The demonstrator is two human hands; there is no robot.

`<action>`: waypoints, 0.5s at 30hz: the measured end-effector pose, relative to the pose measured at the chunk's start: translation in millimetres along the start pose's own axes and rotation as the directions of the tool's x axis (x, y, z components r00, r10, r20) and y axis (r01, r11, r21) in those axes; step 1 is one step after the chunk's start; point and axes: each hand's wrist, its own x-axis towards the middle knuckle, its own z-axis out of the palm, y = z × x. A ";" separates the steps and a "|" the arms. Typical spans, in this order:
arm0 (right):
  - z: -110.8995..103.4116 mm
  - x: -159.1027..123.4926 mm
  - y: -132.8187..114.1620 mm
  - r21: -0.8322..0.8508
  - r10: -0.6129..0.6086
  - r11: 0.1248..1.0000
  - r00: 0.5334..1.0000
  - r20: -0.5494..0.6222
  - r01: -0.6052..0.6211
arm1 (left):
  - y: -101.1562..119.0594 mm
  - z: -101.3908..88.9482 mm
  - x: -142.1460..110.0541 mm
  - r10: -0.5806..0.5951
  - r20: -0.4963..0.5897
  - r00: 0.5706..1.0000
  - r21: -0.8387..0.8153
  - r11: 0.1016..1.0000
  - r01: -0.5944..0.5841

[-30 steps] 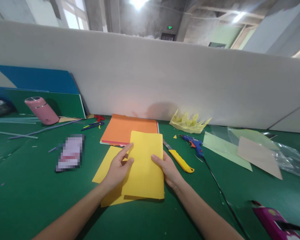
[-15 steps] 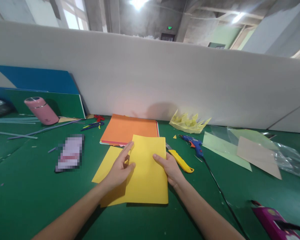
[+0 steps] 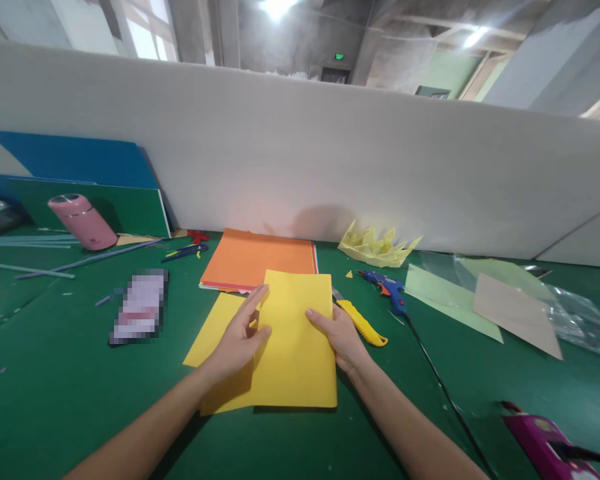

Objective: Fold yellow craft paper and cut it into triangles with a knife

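Observation:
A yellow sheet of paper [image 3: 297,360] lies in front of me on the green table [image 3: 55,393], on top of a second yellow sheet [image 3: 213,330] that sticks out to the left. My left hand [image 3: 237,337] grips the top sheet's left edge, thumb on top and forefinger stretched along it. My right hand [image 3: 340,333] holds the right edge, thumb pressed on the paper.
A stack of coloured paper with orange on top [image 3: 257,257] lies just behind. A yellow utility knife [image 3: 363,322], a blue glue gun [image 3: 390,288] with its black cord, crumpled yellow paper [image 3: 377,245] and pale sheets [image 3: 480,297] are right. A pink bottle [image 3: 83,221] lies left.
The top yellow sheet has slid a little to the right and squared up with the table edge; both hands stayed on its sides.

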 end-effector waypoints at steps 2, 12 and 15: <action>0.0 0.1 -0.3 -0.013 -0.002 1.000 1.000 0.012 0.002 | -2.7 -0.1 1.4 0.003 -0.009 1.000 0.004 1.000 -0.003; -11.3 11.5 15.3 -0.695 -0.422 0.585 0.889 0.179 0.418 | -30.6 -21.0 24.4 0.007 -0.099 0.995 0.272 0.962 0.020; -12.3 9.4 16.3 -0.766 -0.401 0.201 0.765 0.505 0.611 | -34.4 -23.6 25.8 0.044 -0.101 0.994 0.338 0.941 -0.007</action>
